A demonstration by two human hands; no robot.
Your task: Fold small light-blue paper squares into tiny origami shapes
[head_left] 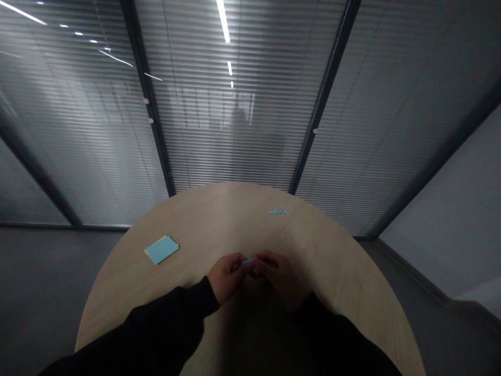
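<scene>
Between my two hands, over the middle of the table, is a small piece of folded blue paper (pixel 247 261), mostly covered by fingers. My left hand (pixel 228 272) pinches its left end between thumb and fingers. From the other side my right hand (pixel 278 272) closes on the right end, its fingertips almost meeting those of the left. Beyond the hands, toward the far edge, lie small folded blue paper pieces (pixel 278 211). A stack of blue paper sheets (pixel 162 249), with a yellow edge showing beneath, rests off to the left.
The round wooden table (pixel 332 271) spreads out around my arms. Past its far edge stands a glass partition with grey blinds (pixel 235 141) and dark frames. A pale wall (pixel 450 224) rises at the right, and grey floor (pixel 47 282) shows at the left.
</scene>
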